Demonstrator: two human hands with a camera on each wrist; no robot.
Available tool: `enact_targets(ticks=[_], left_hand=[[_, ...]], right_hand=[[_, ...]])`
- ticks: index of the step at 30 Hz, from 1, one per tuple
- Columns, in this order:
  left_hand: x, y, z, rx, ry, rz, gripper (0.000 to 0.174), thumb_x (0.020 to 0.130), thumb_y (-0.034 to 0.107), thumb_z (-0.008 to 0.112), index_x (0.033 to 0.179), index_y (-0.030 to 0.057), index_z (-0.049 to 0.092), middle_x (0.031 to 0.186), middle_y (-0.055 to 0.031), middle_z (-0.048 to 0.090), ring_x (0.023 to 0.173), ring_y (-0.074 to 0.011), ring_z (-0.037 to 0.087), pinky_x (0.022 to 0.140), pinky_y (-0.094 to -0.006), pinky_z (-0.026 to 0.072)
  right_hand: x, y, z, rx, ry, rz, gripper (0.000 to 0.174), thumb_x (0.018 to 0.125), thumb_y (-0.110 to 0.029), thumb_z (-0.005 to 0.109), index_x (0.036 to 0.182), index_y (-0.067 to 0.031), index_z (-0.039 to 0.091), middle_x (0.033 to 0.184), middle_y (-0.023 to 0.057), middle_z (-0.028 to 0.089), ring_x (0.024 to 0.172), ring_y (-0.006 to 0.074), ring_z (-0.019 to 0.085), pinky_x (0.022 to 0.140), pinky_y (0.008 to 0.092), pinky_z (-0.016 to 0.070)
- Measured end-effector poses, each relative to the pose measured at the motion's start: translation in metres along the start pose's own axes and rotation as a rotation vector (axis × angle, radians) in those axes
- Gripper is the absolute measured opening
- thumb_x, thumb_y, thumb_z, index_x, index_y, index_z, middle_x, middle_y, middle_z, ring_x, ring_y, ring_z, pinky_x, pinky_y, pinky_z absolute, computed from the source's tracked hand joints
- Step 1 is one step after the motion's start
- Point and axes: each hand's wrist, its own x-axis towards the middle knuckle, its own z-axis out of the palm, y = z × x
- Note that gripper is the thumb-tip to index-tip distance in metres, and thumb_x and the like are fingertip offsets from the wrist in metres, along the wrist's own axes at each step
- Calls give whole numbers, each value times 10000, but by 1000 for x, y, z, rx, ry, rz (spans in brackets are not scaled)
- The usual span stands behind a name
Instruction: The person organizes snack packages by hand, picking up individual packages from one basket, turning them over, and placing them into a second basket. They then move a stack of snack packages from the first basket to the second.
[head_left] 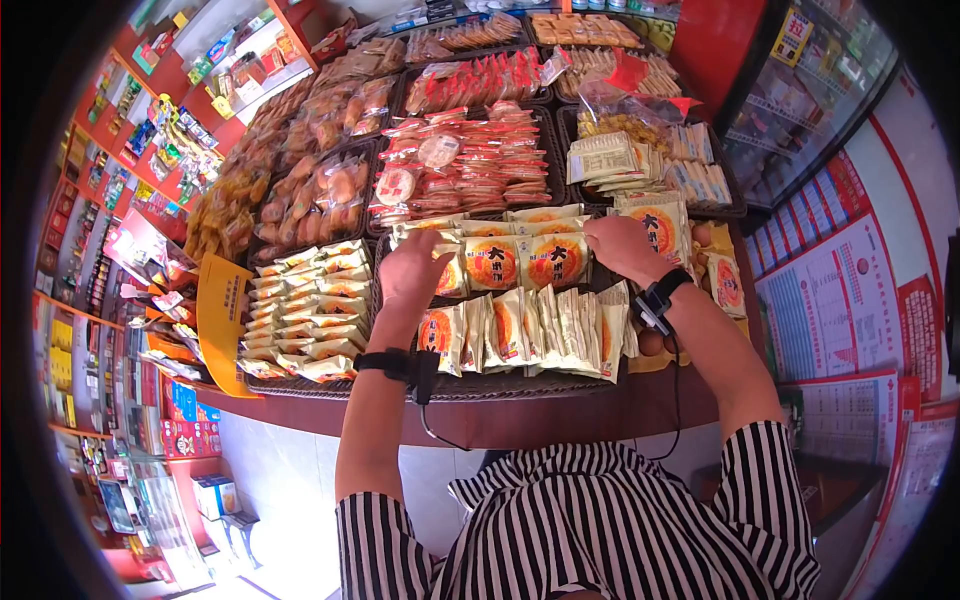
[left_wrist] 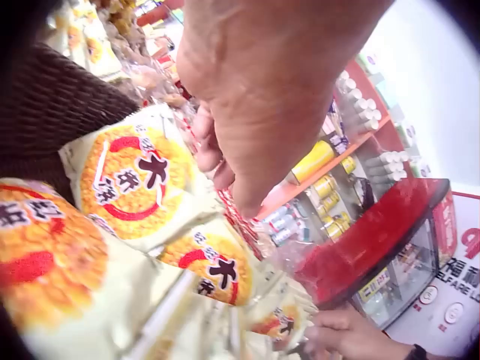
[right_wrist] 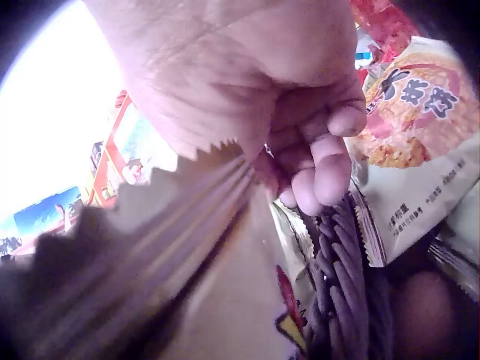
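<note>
In the head view my right hand [head_left: 622,246] is at the right end of a row of cream rice cracker packets [head_left: 555,262] with round orange prints. The right wrist view shows its thumb and curled fingers [right_wrist: 324,169] pinching the serrated edge of a cream packet [right_wrist: 240,277]. At the row's left end is my left hand [head_left: 412,268], its bent fingers close to a packet [head_left: 450,275]. In the left wrist view its thumb [left_wrist: 251,196] overlaps the packets [left_wrist: 139,180] behind; I cannot tell whether it grips one.
A front row of packets [head_left: 520,330] stands upright in a dark woven basket [head_left: 500,386]. Stacked packets [head_left: 310,310] fill the left side, beside a yellow card [head_left: 222,320]. Red-wrapped snacks [head_left: 470,165] lie behind. A glass cabinet [head_left: 800,90] stands at the right.
</note>
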Motion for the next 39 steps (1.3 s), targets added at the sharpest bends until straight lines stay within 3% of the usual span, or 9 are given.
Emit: enact_targets(ticks=[6, 9, 14, 21, 24, 27, 29, 39], left_hand=[[13, 58, 7, -345, -274, 66, 243, 771, 267, 637, 896, 58, 642, 858, -118, 658, 829, -306, 626, 733, -399, 486], [18, 67, 24, -367, -348, 91, 247, 786, 243, 646, 942, 51, 644, 850, -131, 670, 827, -282, 647, 727, -377, 496], [12, 67, 52, -313, -472, 49, 265, 751, 209, 655, 927, 12, 630, 829, -178, 652, 799, -348, 623, 715, -402, 483], [15, 64, 65, -369, -482, -32, 240, 733, 220, 679, 881, 32, 660, 785, -175, 643, 776, -340, 620, 686, -420, 476], [14, 65, 71, -273, -444, 72, 263, 722, 237, 699, 892, 38, 666, 756, -166, 641, 762, -335, 619, 677, -410, 476], [22, 66, 62, -290, -508, -25, 270, 710, 280, 703, 847, 51, 669, 780, -163, 644, 784, -332, 623, 698, -417, 488], [22, 67, 55, -309, -442, -34, 283, 702, 284, 714, 823, 33, 665, 781, -162, 644, 779, -330, 624, 698, -412, 488], [22, 65, 51, -408, -347, -70, 286, 697, 276, 715, 801, 24, 631, 753, -155, 636, 747, -325, 623, 670, -413, 482]], right_hand=[[-5, 4, -2, 92, 67, 91, 147, 807, -191, 528, 767, -68, 597, 718, 157, 590, 730, 367, 585, 612, 490, 453], [-11, 4, 0, 138, 74, 140, 144, 805, -192, 530, 772, -69, 595, 701, 160, 581, 726, 366, 583, 601, 487, 451], [-14, 1, 11, 10, 77, 16, 106, 785, -144, 528, 746, -70, 594, 682, 128, 583, 655, 349, 589, 552, 471, 451], [-14, 1, 14, 25, 166, -3, 112, 805, -137, 519, 755, -73, 597, 687, 122, 592, 683, 330, 609, 551, 459, 461], [-12, 3, 11, 25, 70, 37, 141, 826, -218, 551, 817, -77, 553, 715, 124, 576, 695, 342, 588, 583, 479, 450], [-8, 7, 0, 63, 50, 56, 174, 796, -241, 600, 815, -75, 551, 740, 125, 589, 716, 339, 590, 595, 471, 450], [-8, 7, -5, 62, 21, 115, 234, 763, -276, 653, 863, -77, 580, 760, 130, 607, 746, 328, 613, 620, 461, 471], [-9, 9, -7, 244, -1, 101, 247, 756, -273, 655, 898, -86, 581, 798, 129, 616, 787, 341, 605, 663, 461, 470]])
